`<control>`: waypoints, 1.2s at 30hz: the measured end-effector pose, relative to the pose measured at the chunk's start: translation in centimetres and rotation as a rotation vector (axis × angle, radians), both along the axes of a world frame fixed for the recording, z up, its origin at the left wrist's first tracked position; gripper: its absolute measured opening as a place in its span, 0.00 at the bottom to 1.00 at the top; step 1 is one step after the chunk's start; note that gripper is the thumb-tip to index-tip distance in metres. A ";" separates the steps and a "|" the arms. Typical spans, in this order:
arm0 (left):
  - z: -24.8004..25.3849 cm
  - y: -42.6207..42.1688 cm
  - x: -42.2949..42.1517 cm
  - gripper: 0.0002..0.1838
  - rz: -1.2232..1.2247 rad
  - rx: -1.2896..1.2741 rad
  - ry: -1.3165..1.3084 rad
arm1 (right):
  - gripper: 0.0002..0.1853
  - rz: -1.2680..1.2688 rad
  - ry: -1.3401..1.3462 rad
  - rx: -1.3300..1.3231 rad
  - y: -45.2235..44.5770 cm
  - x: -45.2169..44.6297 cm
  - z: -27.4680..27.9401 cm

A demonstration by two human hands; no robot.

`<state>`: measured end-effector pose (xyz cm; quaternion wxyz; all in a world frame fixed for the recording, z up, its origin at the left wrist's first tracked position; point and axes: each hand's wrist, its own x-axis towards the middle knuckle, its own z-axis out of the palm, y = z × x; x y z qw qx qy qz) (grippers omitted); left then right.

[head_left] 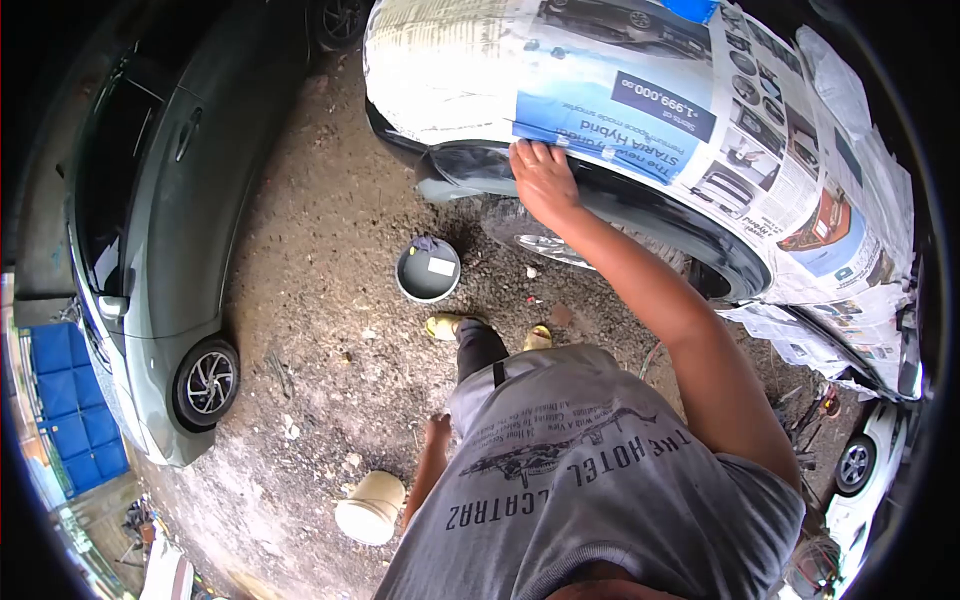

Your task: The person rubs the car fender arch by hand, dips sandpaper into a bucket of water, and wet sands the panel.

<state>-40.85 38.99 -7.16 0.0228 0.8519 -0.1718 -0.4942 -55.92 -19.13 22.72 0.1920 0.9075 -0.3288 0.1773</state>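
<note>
My right hand (545, 182) reaches forward to a car body covered with newspaper (610, 95). Its fingers lie flat on the lower edge of the paper, just above the dark wheel arch (680, 215); I see nothing held in it. Down at my side hangs my left hand (437, 432), near my trousers, its fingers too small and hidden to make out. On the ground in front of me, a dark round tub (428, 270) contains a dark crumpled cloth (426, 244) and a small pale rectangular piece (441, 266).
A grey-green car (170, 230) is parked on the left. A whitish bucket (371, 507) stands on the dirt ground (300, 330) behind my left side. A white car (870, 480) shows at the lower right, and blue panels (75, 400) at the far left.
</note>
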 end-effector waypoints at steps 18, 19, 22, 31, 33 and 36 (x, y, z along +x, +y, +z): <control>1.4 -1.7 5.5 0.27 0.260 -0.149 -0.050 | 0.17 0.111 0.374 0.017 -3.0 18.6 -7.2; -1.4 0.6 5.4 0.26 0.275 -0.159 0.006 | 0.17 0.104 0.414 0.001 -3.0 19.6 -7.7; 0.9 1.6 3.9 0.26 0.400 -0.050 0.020 | 0.18 0.068 0.534 0.017 -3.3 21.8 -9.7; -0.9 1.2 5.2 0.30 0.422 -0.005 0.076 | 0.16 -0.014 0.361 0.091 -2.1 15.5 -4.1; 0.2 -1.8 6.3 0.29 0.352 -0.037 0.022 | 0.17 -0.046 0.300 0.060 -1.8 13.1 -3.3; -0.1 -5.5 8.4 0.28 0.248 -0.221 -0.064 | 0.15 -0.053 0.200 0.066 -1.1 8.9 -1.1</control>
